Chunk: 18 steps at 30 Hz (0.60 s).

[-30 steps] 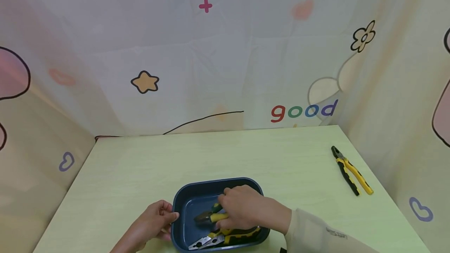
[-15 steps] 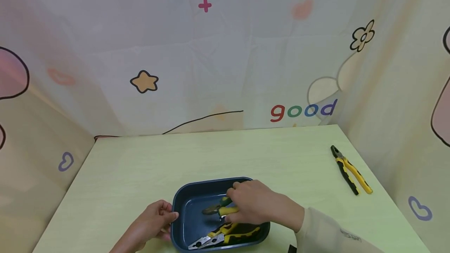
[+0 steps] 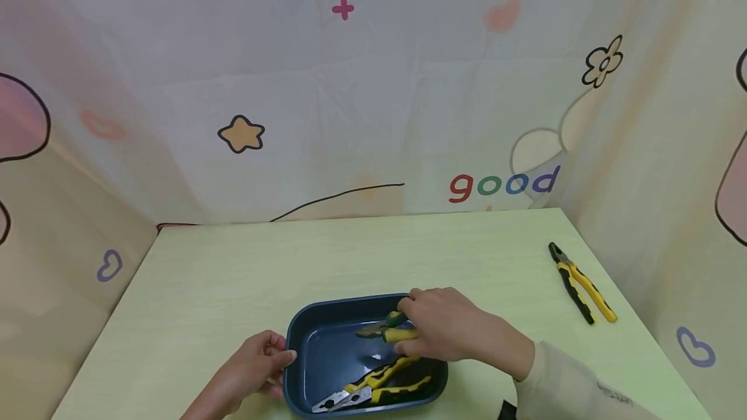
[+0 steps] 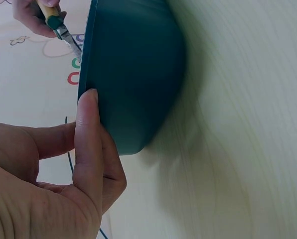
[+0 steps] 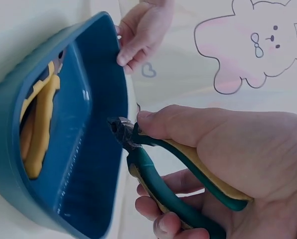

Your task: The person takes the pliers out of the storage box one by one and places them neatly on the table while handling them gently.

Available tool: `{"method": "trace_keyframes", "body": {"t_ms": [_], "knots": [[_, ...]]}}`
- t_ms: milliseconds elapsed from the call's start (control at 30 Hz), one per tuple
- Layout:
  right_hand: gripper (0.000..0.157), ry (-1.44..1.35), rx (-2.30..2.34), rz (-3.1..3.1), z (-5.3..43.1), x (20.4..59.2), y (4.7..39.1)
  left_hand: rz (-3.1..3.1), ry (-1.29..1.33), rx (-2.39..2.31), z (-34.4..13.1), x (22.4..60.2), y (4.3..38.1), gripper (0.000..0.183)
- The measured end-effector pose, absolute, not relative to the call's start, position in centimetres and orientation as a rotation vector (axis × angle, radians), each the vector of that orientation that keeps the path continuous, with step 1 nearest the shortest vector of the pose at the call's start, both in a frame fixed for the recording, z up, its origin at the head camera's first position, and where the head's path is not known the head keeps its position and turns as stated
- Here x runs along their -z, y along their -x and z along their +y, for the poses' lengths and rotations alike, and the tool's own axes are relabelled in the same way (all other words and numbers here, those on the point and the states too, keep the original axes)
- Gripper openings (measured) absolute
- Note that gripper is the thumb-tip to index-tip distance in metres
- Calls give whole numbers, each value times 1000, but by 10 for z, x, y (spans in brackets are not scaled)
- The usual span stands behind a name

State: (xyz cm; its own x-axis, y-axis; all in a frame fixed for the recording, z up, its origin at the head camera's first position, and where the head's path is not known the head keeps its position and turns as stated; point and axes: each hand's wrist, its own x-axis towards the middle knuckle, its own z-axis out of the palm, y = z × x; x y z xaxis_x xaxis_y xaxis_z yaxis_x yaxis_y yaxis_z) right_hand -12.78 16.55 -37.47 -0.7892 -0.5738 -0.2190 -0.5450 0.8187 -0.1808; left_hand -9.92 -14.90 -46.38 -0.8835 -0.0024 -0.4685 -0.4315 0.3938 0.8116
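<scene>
In the head view, my left hand (image 3: 253,365) grips the left rim of a dark blue basin (image 3: 318,349), thumb over the edge. My right hand (image 3: 443,323) holds green-and-yellow pliers (image 3: 399,334) above the basin's right part, nose to the left. The right wrist view shows the pliers' handles (image 5: 156,186) in the palm, spread a little apart, with the thumb near the pivot. Yellow-and-black pliers (image 3: 385,376) with silver noses lie along the basin's near side. From the left wrist, the basin's outer wall (image 4: 133,64) shows with my fingers against it.
Another pair of yellow-and-black pliers (image 3: 574,277) lies by the right edge of the pale table (image 3: 233,277). A printed curtain (image 3: 373,115) hangs behind the table and along both sides.
My right hand has moved right and slightly away from me, lifting the green-and-yellow pliers off the other pliers in the basin. My left hand stays on the rim.
</scene>
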Motion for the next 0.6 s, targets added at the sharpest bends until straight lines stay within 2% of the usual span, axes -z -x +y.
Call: {"method": "trace_keyframes", "body": {"t_ms": [600], "knots": [[55,671,195,2846,204,352,129,2232,316,-1526,-152,463,98,14]]}}
